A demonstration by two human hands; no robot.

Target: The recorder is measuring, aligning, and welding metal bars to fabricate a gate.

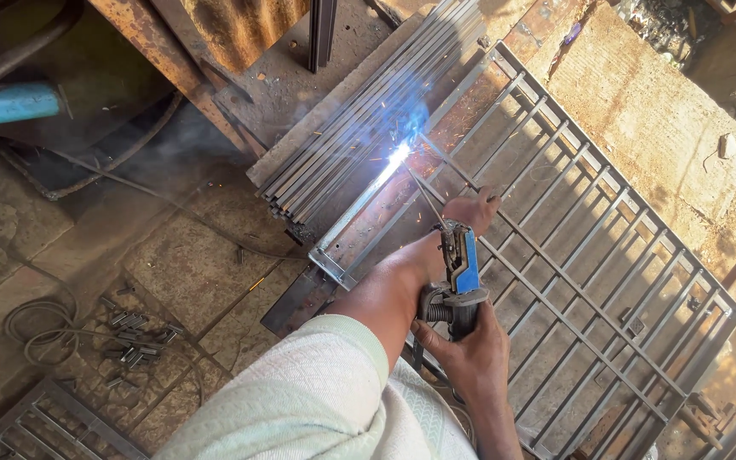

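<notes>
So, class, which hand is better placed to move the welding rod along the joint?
Probably the right: the right hand grips the electrode holder, whose rod reaches the arc; the left hand only rests on the metal grille.

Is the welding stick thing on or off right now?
On: a bright blue-white arc and sparks flare at the rod's tip, held in the electrode holder by the right hand.

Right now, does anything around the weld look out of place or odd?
Short metal offcuts lie scattered loose on the floor. Both hands are bare near the sparks: the right hand grips the electrode holder, and the left hand rests on the grille.
</notes>
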